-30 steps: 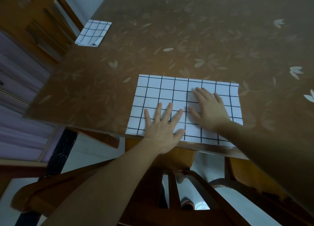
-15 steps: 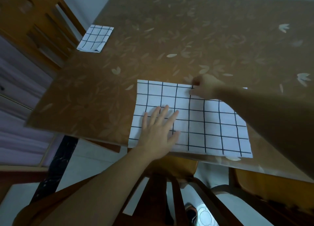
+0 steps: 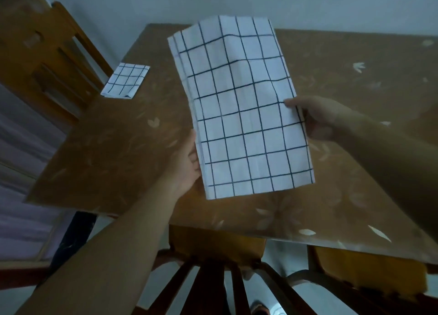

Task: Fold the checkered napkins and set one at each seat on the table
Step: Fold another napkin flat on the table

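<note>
Over table [image 3: 355,82], napkin [image 3: 241,115] is held aloft: left edge gripped by left hand [image 3: 186,163], right edge pinched by right hand [image 3: 318,118].

The checkered napkin [image 3: 244,115] no longer lies flat on the bench [image 3: 118,160] under my palms. It is now lifted and turned lengthwise, my left hand [image 3: 187,163] gripping one long edge and my right hand [image 3: 317,118] pinching the other.

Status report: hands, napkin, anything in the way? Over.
Left hand holds napkin by left edge, right hand pinches right edge. Napkin doubled, held up above table. Second napkin folded, lying at far-left seat, out of the way.
</note>
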A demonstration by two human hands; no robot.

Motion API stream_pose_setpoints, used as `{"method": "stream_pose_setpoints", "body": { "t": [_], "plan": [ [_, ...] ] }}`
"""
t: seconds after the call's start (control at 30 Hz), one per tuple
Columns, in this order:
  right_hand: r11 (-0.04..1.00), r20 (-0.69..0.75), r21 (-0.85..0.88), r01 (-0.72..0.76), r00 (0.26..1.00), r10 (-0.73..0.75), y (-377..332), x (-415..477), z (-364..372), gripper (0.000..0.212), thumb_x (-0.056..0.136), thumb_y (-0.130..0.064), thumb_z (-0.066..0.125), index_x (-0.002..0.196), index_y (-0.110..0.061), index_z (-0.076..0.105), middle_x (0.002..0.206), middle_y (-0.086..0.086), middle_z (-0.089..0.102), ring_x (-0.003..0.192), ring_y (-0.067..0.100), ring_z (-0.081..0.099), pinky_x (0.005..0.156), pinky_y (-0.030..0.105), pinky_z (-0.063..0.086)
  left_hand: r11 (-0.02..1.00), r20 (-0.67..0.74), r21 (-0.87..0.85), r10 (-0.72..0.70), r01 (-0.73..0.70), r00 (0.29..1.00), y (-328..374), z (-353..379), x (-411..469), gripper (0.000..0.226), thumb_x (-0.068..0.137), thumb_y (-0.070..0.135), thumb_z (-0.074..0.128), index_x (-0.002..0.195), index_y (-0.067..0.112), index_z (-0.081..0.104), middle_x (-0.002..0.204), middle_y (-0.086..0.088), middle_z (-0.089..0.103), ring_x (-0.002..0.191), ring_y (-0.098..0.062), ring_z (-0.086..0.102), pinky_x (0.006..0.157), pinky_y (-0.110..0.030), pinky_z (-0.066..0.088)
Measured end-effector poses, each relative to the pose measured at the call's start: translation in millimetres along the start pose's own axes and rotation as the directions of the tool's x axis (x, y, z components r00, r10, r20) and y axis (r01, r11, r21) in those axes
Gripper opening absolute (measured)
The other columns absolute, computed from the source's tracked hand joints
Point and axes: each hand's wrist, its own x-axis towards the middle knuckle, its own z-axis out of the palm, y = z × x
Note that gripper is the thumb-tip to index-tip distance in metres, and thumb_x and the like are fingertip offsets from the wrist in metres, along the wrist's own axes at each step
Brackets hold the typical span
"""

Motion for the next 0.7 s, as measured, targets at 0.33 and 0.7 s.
{"method": "stream_pose_setpoints", "body": {
  "t": [0.33, 0.7],
  "plan": [
    [0.998, -0.231, 0.018, 0.061, 0.971, -0.055, 48.0, -11.6, -21.8, 0.038, 0.088, -0.012, 0.068, 0.124, -0.014, 0.058, 0.102, 0.01, 0.067, 0.077, 0.02, 0.069, 0.056, 0.027, 0.055, 0.979, -0.051, 0.202, -0.027, 0.037, 0.998, 2.0, 28.7, 11.5, 0.044, 0.078, 0.035, 0.078, 0.112, 0.01, 0.066, 0.11, -0.007, 0.072, 0.105, -0.026, 0.066, 0.094, -0.044, 0.051],
    [0.951, -0.223, -0.215, 0.223, 0.937, -0.27, 34.4, -38.2, -34.5, 0.019, 0.087, -0.006, 0.065, 0.102, -0.019, 0.068, 0.1, 0.009, 0.067, 0.089, 0.021, 0.063, 0.085, 0.034, 0.053, 0.931, -0.049, 0.326, 0.192, -0.166, 0.98, 18.2, 38.0, 5.2, 0.059, 0.087, 0.012, 0.069, 0.14, 0.024, 0.047, 0.117, 0.0, 0.063, 0.112, -0.021, 0.06, 0.099, -0.042, 0.047]
  ]
}}
